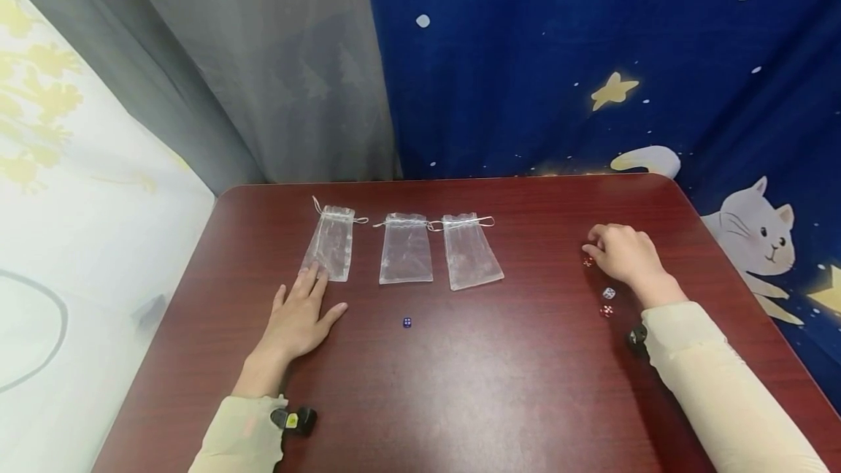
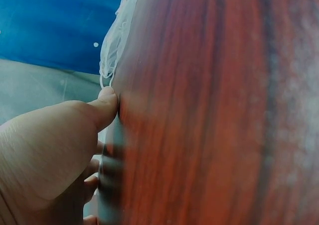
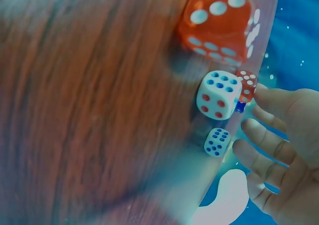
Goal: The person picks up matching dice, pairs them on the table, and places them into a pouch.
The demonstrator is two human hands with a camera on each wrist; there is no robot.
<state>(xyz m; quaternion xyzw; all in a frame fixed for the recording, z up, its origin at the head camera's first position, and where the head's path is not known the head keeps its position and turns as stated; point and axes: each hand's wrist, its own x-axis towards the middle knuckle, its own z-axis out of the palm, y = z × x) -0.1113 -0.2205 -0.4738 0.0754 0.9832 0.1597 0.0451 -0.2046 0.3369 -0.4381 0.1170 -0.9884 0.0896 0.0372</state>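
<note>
My left hand (image 1: 296, 323) lies flat on the table with its fingers spread. Its fingertips rest at the lower edge of the left sheer drawstring pouch (image 1: 336, 243). My right hand (image 1: 624, 254) hovers low over the dice at right, fingers loosely bent, with nothing visibly held. Near its thumb is a red die (image 1: 588, 262). Toward the wrist are a white die (image 1: 609, 293) and another red die (image 1: 607, 311). The right wrist view also has a smaller-looking white die (image 3: 217, 142) near the fingertips and a partly hidden blue die (image 3: 240, 107).
Two more sheer pouches, a middle one (image 1: 406, 250) and a right one (image 1: 469, 250), lie in the row on the dark red table (image 1: 486, 393). One blue die (image 1: 406, 322) sits below the middle pouch. Curtains (image 1: 499, 64) hang behind the far edge.
</note>
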